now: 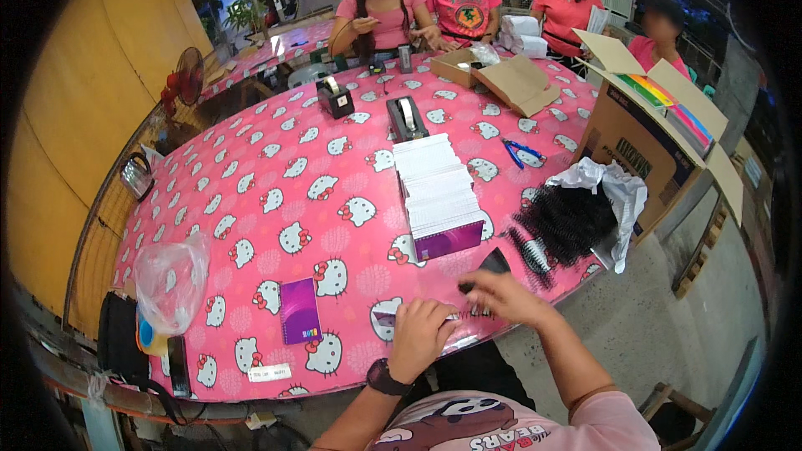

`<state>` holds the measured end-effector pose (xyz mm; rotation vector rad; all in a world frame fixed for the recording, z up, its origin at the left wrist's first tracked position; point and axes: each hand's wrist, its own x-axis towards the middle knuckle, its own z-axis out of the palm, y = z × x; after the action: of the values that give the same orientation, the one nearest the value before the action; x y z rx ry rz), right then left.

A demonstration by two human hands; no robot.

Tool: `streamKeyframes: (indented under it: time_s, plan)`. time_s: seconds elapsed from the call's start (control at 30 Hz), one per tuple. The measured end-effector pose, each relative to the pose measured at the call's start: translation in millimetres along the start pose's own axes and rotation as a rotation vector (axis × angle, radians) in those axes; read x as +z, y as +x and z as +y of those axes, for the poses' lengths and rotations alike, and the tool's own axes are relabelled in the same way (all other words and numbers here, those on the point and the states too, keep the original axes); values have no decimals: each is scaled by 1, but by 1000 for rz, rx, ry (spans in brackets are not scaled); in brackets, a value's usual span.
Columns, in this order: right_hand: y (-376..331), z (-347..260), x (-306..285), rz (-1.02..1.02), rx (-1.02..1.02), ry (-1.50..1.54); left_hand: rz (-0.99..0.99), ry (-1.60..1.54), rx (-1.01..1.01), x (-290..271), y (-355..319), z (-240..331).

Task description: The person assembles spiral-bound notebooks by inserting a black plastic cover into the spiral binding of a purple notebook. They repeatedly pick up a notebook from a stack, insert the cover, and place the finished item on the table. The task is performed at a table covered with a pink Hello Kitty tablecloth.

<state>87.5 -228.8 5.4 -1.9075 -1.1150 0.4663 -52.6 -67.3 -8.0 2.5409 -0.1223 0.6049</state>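
Two hands work at the near table edge: the left hand (pixel 420 332) presses flat on a small packet (pixel 386 315). Just beside it, the right hand (pixel 499 296) pinches a black comb-like strip (pixel 487 266); a stack of booklets (pixel 437 195) lies beyond.

Tablecloth (pixel 276 200) – pink, white cat faces; notebook (pixel 300 310) – purple; coils (pixel 564 221) – black.

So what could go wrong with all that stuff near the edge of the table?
The pile of black spiral bindings sits right at the table's right edge, so a nudge might send some to the floor. The long stack of white sheets lies close to the right hand, and an elbow could shove it crooked. The left hand presses something down at the near edge; I can't tell what, but it might slip off.
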Motion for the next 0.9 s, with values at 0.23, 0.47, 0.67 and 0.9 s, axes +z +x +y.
streamKeyframes:
  time_s: [0.23,0.47,0.67,0.9]
  plan:
    - [-8,36,-9,261,222,-529,-49,-83,23,-11,2,-1]
    - [-7,47,10,268,235,-567,1,17,45,-9,-2,-4]
    - [-6,49,14,324,147,-561,-206,-9,45,-10,-3,-15]
    - [-6,53,16,336,135,-568,-103,-142,88,-17,1,-9]
